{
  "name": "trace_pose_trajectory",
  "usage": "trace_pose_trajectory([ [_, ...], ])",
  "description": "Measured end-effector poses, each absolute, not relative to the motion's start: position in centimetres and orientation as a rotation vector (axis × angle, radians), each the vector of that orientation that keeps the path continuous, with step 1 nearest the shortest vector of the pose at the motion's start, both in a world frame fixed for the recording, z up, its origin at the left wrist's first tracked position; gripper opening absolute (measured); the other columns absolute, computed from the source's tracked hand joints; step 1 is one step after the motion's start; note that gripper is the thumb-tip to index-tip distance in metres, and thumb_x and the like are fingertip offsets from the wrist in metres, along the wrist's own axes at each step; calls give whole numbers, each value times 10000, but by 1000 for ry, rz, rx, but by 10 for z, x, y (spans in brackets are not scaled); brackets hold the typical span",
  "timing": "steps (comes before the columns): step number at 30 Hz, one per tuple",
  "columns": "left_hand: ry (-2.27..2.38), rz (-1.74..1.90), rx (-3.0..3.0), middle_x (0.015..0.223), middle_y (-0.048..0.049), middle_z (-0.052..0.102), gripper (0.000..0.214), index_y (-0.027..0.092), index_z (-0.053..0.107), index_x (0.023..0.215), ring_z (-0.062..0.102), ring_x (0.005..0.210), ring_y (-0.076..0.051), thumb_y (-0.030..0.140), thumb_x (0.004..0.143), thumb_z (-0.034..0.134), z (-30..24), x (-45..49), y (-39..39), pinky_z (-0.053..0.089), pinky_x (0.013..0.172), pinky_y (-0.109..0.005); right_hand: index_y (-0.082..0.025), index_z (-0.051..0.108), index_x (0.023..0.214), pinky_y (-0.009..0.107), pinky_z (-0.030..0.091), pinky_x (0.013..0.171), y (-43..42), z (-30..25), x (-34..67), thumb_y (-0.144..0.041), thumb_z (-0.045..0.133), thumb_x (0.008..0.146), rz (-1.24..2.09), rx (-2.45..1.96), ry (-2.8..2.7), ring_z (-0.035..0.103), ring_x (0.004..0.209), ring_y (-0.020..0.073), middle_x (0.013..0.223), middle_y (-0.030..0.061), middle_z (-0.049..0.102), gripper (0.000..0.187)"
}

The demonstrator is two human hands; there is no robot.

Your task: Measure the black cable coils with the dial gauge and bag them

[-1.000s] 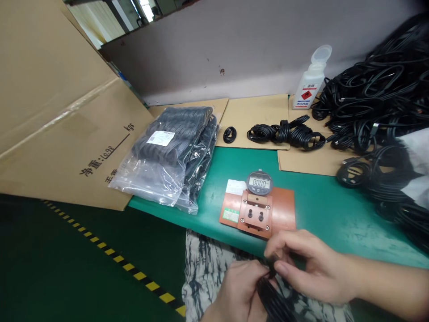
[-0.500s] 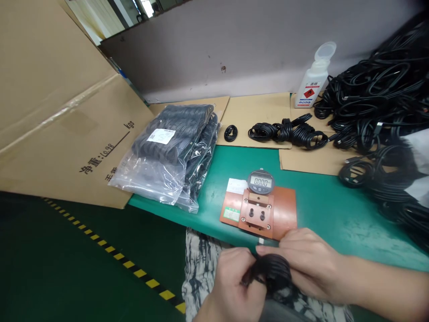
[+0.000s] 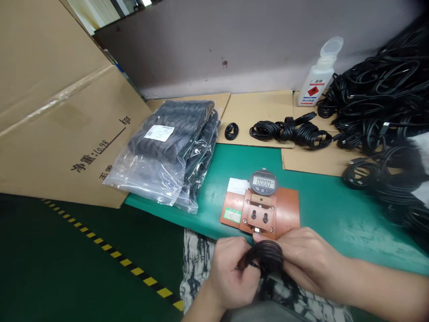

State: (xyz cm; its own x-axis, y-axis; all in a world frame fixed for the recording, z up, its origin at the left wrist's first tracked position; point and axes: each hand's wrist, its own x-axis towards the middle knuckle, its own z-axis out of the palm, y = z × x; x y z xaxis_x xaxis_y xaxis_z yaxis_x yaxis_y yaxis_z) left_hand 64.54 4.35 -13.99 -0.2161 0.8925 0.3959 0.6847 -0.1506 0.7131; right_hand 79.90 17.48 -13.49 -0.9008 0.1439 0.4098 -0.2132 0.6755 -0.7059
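Observation:
My left hand (image 3: pixel 236 270) is closed around a coiled black cable (image 3: pixel 268 255) at the table's front edge. Fingers of my right hand (image 3: pixel 306 257) pinch the cable's end beside the coil. A small silver connector (image 3: pixel 257 230) pokes out past those fingertips, right at the front edge of an orange-brown measuring fixture (image 3: pixel 287 210). How far it enters the fixture I cannot tell. On top of the fixture, a round digital gauge (image 3: pixel 263 182) reads 0.000. The lower part of the coil hangs partly hidden between my hands.
Clear bags of cables (image 3: pixel 174 143) lie left on the green table (image 3: pixel 321 201). A large cardboard box (image 3: pixel 67 112) stands beyond them. Coiled cables (image 3: pixel 288 129) lie on cardboard at the back. A white bottle (image 3: pixel 315 82) stands near a big cable heap (image 3: pixel 378 98) at right.
Both hands have moved forward with the cable. The silver connector, earlier a little short of the fixture, is now up against its front edge. The gauge still reads 0.000.

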Motion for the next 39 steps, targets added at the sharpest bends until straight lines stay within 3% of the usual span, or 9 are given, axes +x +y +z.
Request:
trace_pose_trajectory([
  [5, 1825, 1318, 1778, 522, 51, 379, 208, 235, 336, 640, 405, 457, -111, 131, 742, 485, -140, 644, 45, 297, 482, -261, -149, 515, 1300, 290, 429, 493, 177, -135, 799, -80, 362, 1003, 1084, 69, -2474, 626, 516, 179, 661, 10, 667, 340],
  [11, 1795, 1343, 1765, 536, 61, 361, 201, 228, 335, 658, 390, 463, -98, 119, 743, 482, -138, 643, 47, 283, 486, -249, -166, 469, 1370, 292, 467, 508, 176, -141, 800, -67, 384, 988, 1096, 39, -2476, 666, 548, 197, 712, 37, 709, 403],
  [18, 1864, 1263, 1744, 526, 55, 365, 215, 230, 331, 636, 394, 462, -106, 131, 750, 484, -139, 642, 48, 282, 485, -256, -147, 492, 1376, 301, 474, 505, 174, -139, 800, -63, 399, 961, 1190, -23, -2465, 655, 533, 213, 674, 42, 686, 434],
  [24, 1835, 1250, 1739, 530, 55, 366, 219, 228, 318, 643, 394, 463, -101, 122, 751, 477, -138, 642, 49, 274, 482, -253, -176, 522, 1362, 289, 533, 570, 175, -142, 802, -51, 427, 945, 1277, -37, -2412, 709, 627, 209, 781, 72, 738, 446],
  [29, 1835, 1228, 1712, 535, 54, 348, 226, 229, 287, 652, 380, 465, -102, 138, 752, 468, -139, 642, 49, 259, 485, -263, -181, 569, 1297, 287, 541, 573, 176, -143, 801, -38, 449, 933, 1271, -16, -2352, 718, 627, 214, 716, 58, 718, 409],
  [39, 1822, 1227, 1674, 532, 55, 328, 241, 230, 267, 654, 360, 463, -101, 140, 743, 473, -138, 642, 49, 250, 485, -265, -197, 592, 1209, 283, 510, 548, 175, -142, 802, -35, 448, 932, 1289, -15, -2346, 705, 611, 213, 720, 54, 707, 351],
])
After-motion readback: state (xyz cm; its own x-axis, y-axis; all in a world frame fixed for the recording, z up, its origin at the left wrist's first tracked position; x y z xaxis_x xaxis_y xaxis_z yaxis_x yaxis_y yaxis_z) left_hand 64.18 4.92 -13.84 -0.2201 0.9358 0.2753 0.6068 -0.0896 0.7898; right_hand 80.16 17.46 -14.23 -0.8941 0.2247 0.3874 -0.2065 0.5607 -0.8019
